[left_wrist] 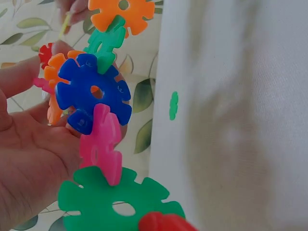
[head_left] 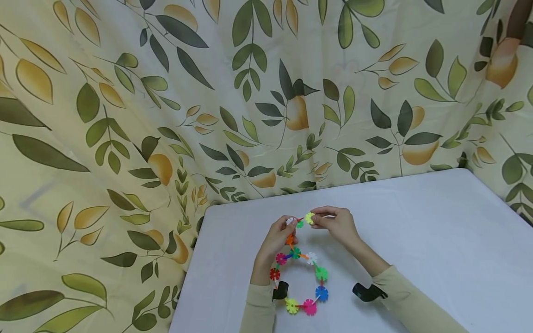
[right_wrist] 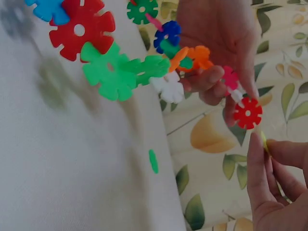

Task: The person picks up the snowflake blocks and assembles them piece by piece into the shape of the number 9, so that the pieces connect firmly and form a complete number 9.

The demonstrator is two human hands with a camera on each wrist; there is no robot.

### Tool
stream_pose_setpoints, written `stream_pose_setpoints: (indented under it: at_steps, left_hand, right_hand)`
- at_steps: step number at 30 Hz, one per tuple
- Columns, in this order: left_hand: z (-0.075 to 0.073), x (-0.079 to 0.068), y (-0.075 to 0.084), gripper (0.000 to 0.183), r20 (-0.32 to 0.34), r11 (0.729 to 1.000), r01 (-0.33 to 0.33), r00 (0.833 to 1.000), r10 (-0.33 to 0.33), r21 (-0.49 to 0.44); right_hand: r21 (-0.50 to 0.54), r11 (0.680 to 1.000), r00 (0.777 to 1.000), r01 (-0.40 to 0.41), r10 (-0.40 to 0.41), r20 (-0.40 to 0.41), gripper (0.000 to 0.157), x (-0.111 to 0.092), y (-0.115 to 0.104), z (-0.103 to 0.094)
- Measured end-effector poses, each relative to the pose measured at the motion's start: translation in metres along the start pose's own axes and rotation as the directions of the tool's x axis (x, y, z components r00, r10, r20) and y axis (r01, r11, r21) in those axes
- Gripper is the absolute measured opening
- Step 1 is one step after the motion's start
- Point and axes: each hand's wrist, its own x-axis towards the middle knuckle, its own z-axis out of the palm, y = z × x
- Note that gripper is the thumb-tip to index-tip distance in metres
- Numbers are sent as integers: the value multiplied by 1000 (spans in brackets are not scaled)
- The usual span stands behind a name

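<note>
A chain of notched plastic snowflake discs, with a blue disc (left_wrist: 94, 94) and a green disc (left_wrist: 122, 197) among its links, hangs from my left hand (head_left: 275, 238) in a loop. The left thumb and fingers pinch the chain close to its upper end, around a pink disc (right_wrist: 230, 76). A red disc (right_wrist: 248, 113) stands out past the left fingertips, edged into a small white disc. My right hand (head_left: 338, 225) pinches a yellow disc (head_left: 309, 218) by thumb and fingers. In the right wrist view its edge is right beside the red disc's rim.
A loose green disc (right_wrist: 153, 161) lies on the white-covered table (head_left: 416, 231) beyond the hands. Leaf-patterned curtains (head_left: 266, 115) hang along the table's far and left sides. Black wrist-worn devices (head_left: 368, 292) sit at both cuffs.
</note>
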Motion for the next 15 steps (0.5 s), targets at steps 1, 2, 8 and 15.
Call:
stream_pose_setpoints:
  at_steps: [1, 2, 8, 15]
  left_hand:
    - [0, 0, 0, 33, 4, 1000, -1, 1000, 1, -4]
    - [1, 0, 0, 35, 11, 1000, 1, 1000, -1, -6]
    - [1, -1, 0, 45, 45, 1000, 4, 999, -3, -3]
    - [3, -1, 0, 38, 54, 1000, -5, 999, 5, -6]
  right_hand:
    - [10, 1000, 1000, 1, -1, -5, 31, -1, -1, 0]
    - [22, 1000, 1000, 2, -2, -9, 31, -1, -2, 0]
    - [55, 998, 999, 17, -15, -29, 29, -2, -2, 0]
    - [68, 998, 997, 1, 4, -72, 29, -4, -2, 3]
